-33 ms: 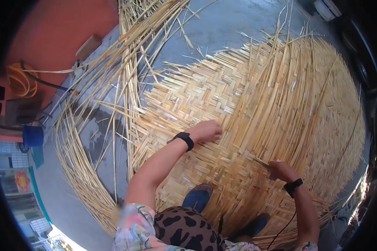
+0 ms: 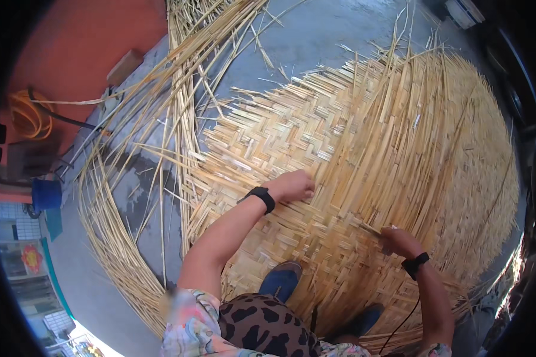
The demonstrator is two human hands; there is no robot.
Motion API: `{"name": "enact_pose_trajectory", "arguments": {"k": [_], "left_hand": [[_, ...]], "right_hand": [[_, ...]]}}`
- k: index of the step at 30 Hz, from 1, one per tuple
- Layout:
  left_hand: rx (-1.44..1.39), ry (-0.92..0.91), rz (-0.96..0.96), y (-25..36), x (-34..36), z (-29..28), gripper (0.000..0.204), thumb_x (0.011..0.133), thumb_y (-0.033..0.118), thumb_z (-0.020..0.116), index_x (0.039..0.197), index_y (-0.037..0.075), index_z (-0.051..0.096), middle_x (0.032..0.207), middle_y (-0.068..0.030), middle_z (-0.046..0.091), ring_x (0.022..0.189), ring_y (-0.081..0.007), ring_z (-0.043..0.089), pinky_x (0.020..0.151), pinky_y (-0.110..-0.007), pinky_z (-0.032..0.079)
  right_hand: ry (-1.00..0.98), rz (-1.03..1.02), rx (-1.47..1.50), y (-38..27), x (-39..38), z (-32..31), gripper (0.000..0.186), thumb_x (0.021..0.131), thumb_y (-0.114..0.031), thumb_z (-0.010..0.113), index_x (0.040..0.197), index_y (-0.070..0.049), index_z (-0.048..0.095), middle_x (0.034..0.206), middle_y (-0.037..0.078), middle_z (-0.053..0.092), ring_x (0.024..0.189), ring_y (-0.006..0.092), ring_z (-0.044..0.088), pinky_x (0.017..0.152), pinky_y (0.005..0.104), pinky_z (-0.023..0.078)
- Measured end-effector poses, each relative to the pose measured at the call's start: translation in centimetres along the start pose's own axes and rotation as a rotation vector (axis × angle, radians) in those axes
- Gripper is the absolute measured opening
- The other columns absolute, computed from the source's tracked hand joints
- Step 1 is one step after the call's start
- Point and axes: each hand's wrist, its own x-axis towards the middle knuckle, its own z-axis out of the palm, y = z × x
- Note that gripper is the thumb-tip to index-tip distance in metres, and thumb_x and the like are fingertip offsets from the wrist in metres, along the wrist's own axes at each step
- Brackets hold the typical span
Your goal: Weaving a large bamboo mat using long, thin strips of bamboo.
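A large mat (image 2: 268, 140) of flat straw-coloured reed strips, woven in a zigzag pattern, lies on the ground around and under my feet. My left hand (image 2: 293, 186) rests low over its middle with the fingers curled down, and what they hold is hidden under them. To the right and nearer to me, my right hand (image 2: 399, 241) is closed around a reed strip (image 2: 369, 228), whose end sticks out toward the left just above the weave. Long loose strips (image 2: 393, 143) run lengthwise over the mat's right half, beyond both hands.
Bundles of loose reeds (image 2: 187, 113) lie left of the mat, with a second sheaf (image 2: 116, 238) curving toward me. My blue shoes (image 2: 281, 281) stand on the weave. At far left are an orange coiled hose (image 2: 31, 119) and a blue bucket (image 2: 46, 193).
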Motion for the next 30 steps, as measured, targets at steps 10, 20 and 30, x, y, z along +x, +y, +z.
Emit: {"name": "enact_pose_trajectory", "arguments": {"k": [10,20,30], "left_hand": [[-0.364,-0.120,-0.262,-1.0,0.3,-0.7,0.012,0.071,0.007,0.075,0.081,0.000,0.071,0.072,-0.0134,0.070,0.067,-0.0222,0.066,0.066,-0.032,0.053],[-0.295,0.314,0.039,18.8,5.4,0.3,0.055,0.080,0.017,0.079,0.125,0.001,0.053,0.099,-0.0150,0.058,0.090,-0.0281,0.059,0.077,-0.040,0.052],[-1.705,0.044,-0.507,11.7,3.7,6.1,0.039,0.103,0.030,0.052,0.118,-0.004,0.063,0.110,-0.0136,0.069,0.096,-0.0215,0.069,0.087,-0.035,0.057]], "right_hand": [[0.192,-0.042,0.204,-0.9,3.0,2.7,0.028,0.092,-0.030,0.065,0.090,-0.003,0.063,0.081,0.014,0.067,0.077,0.0295,0.068,0.068,0.0425,0.052],[0.065,0.271,-0.424,-1.2,-11.5,-8.3,0.032,0.072,-0.017,0.079,0.100,-0.006,0.067,0.085,0.016,0.068,0.084,0.0338,0.069,0.069,0.0488,0.051],[0.561,0.025,0.465,-1.7,3.1,-4.9,0.033,0.094,-0.025,0.058,0.111,0.003,0.060,0.085,0.024,0.067,0.087,0.0389,0.066,0.077,0.0502,0.050]]}}
